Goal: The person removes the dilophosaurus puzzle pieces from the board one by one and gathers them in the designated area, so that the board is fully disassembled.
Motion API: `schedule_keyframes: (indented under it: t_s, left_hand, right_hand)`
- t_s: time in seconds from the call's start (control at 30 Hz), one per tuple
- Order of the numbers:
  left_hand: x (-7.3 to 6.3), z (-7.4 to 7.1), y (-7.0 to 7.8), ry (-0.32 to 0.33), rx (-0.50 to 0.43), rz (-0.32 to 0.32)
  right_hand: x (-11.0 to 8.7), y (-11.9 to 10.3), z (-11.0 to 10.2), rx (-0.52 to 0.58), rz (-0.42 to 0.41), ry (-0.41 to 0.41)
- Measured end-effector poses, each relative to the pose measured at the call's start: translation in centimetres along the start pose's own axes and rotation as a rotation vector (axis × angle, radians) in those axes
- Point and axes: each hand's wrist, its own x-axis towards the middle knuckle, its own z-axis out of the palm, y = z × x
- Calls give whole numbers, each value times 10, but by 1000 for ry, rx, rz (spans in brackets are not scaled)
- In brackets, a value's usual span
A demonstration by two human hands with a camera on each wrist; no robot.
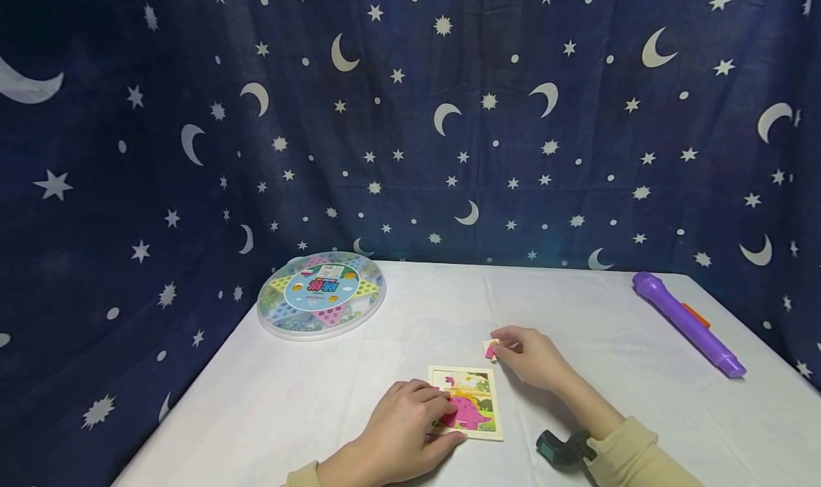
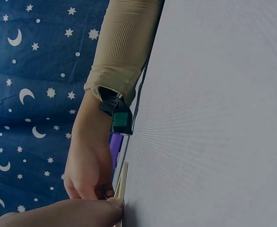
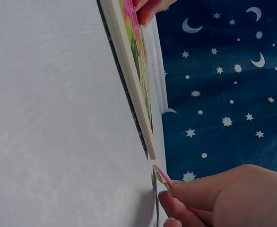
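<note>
A square dinosaur jigsaw puzzle board (image 1: 498,410) with a cream frame lies on the table in the head view. My left hand (image 1: 400,430) holds its left side, fingers bent over the pink dinosaur and thumb at the near edge. In the left wrist view that thumb (image 2: 93,213) touches the board's side. Just beyond the board's far right corner, my right hand (image 1: 532,359) pinches a small puzzle piece (image 1: 489,349) with pink on it. The right wrist view shows this piece (image 3: 162,177) tilted between thumb and fingers, close to the tabletop. The left hand covers the board's left part.
A round, clear-lidded board game case (image 1: 378,303) sits at the back left of the white-covered table (image 1: 564,301). Along the right side lies a purple toy microphone (image 1: 689,326) with an orange part. A dark blue curtain (image 1: 410,109) with moons and stars hangs behind.
</note>
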Motion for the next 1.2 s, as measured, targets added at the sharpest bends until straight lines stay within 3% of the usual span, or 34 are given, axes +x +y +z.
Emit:
schedule_keyframes:
  t_s: [0.37,0.73,1.2]
  left_hand:
    - [1,-1,-2,-33,-42,-9]
    - [-2,1,-2,9,-33,19]
    - [-1,2,-2,6,-44,17]
  right_hand:
    - [0,-1,0,-82,-40,-3]
    - [2,-2,3,-143,-58,-2]
    - [-1,-4,3,-57,-49,18]
